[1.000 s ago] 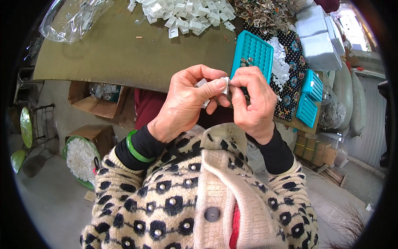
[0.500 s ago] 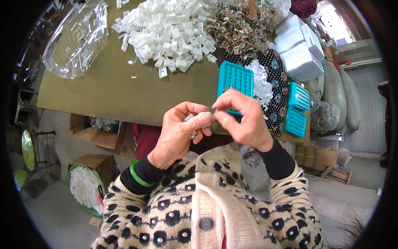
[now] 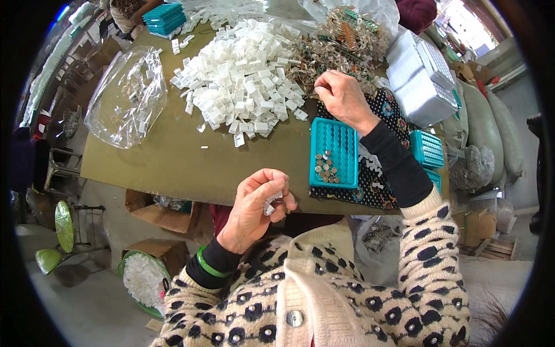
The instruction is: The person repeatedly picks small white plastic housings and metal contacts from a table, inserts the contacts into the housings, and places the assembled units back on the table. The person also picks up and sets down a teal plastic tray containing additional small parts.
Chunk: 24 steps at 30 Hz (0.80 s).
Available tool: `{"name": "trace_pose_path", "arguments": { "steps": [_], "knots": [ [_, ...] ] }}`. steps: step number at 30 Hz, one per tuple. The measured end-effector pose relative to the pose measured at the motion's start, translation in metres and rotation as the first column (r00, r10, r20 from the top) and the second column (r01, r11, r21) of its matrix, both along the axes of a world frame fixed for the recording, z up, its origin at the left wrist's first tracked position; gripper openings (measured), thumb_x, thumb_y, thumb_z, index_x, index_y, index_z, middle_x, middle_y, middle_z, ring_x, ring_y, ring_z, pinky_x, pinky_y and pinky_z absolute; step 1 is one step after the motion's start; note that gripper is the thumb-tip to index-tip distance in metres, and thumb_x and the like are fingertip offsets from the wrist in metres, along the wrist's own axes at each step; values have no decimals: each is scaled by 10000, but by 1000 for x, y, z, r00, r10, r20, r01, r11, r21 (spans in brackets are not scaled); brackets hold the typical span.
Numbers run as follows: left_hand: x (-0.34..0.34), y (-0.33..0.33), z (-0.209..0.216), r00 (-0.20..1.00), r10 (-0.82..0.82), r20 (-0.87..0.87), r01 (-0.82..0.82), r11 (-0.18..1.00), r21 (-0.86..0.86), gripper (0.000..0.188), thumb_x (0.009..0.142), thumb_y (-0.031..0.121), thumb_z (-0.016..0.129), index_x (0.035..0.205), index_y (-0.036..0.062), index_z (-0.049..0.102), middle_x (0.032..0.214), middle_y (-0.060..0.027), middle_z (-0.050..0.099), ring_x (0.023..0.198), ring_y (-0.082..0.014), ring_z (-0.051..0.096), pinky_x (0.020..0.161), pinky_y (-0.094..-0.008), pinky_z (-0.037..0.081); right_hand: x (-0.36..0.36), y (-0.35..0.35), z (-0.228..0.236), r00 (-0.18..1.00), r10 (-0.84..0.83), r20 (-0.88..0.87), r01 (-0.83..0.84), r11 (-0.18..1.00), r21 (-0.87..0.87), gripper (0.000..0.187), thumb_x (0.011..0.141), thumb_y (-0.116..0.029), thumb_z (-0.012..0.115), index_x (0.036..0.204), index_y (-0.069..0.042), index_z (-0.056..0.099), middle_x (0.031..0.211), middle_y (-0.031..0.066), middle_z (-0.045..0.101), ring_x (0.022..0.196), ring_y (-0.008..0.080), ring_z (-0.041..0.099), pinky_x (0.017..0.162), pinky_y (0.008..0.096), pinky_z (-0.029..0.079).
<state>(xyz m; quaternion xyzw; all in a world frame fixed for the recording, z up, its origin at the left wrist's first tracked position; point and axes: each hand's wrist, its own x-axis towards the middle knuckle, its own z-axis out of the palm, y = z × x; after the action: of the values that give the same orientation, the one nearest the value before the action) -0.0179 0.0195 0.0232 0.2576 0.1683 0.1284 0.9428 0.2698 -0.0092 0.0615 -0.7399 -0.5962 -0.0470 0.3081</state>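
Observation:
Small white plastic pieces point(image 3: 271, 206) sit in the curled fingers of my left hand point(image 3: 250, 209), just past the near table edge. My right hand point(image 3: 346, 101) reaches over the near side of a tangled heap of small metal-looking parts point(image 3: 338, 43). Its fingers are bent and closed together; whether they hold anything is hidden. Below that wrist lies a teal tray point(image 3: 348, 151) with rows of hollows. Several small round metallic pieces point(image 3: 327, 169) rest in its near left part. Left of the heap spreads a large pile of white rectangular plastic pieces point(image 3: 243, 78).
A clear plastic bag point(image 3: 128, 98) lies at the table's left. Stacked white trays point(image 3: 421, 81) and teal trays point(image 3: 426, 149) stand on the right. A dark patterned cloth point(image 3: 378, 194) runs under the teal tray. Another person point(image 3: 128, 8) is at the far left.
My right hand has left my left hand and moved forward to the metal heap. The left hand keeps its white pieces. The view has shifted, uncovering the teal tray's round pieces.

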Motion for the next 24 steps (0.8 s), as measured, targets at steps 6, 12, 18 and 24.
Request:
{"name": "trace_pose_path", "arguments": {
  "steps": [6,12,18,24],
  "knots": [
    [9,-1,-6,992,-36,-122,32,999,-33,105,887,11,593,983,27,630,808,-99,650,681,-208,676,399,-220,417,9,40,-29,977,-103,185,105,994,-5,191,813,-214,656,771,-31,619,805,171,628,747,365,647,665,465,524],
    [15,1,-6,988,-60,-143,49,996,-79,85,925,44,614,1006,27,633,780,-101,654,684,-194,685,402,-238,449,24,52,-34,954,-179,242,188,982,-11,126,790,-137,604,728,-27,614,770,175,634,718,364,657,651,460,533],
    [15,0,-2,981,-56,-184,41,996,-84,132,929,-22,581,1041,17,639,868,-106,663,733,-189,685,414,-236,448,45,31,0,632,52,-773,-11,998,59,129,832,-136,678,775,-20,666,646,38,628,565,138,599,531,304,467],
    [19,1,4,989,-69,-129,62,997,-53,165,917,-3,594,1078,1,630,849,-97,656,624,-137,603,430,-219,419,20,18,15,515,33,-856,123,986,111,113,886,-111,696,840,-16,656,671,0,625,523,52,554,448,189,403]
  ]
}}
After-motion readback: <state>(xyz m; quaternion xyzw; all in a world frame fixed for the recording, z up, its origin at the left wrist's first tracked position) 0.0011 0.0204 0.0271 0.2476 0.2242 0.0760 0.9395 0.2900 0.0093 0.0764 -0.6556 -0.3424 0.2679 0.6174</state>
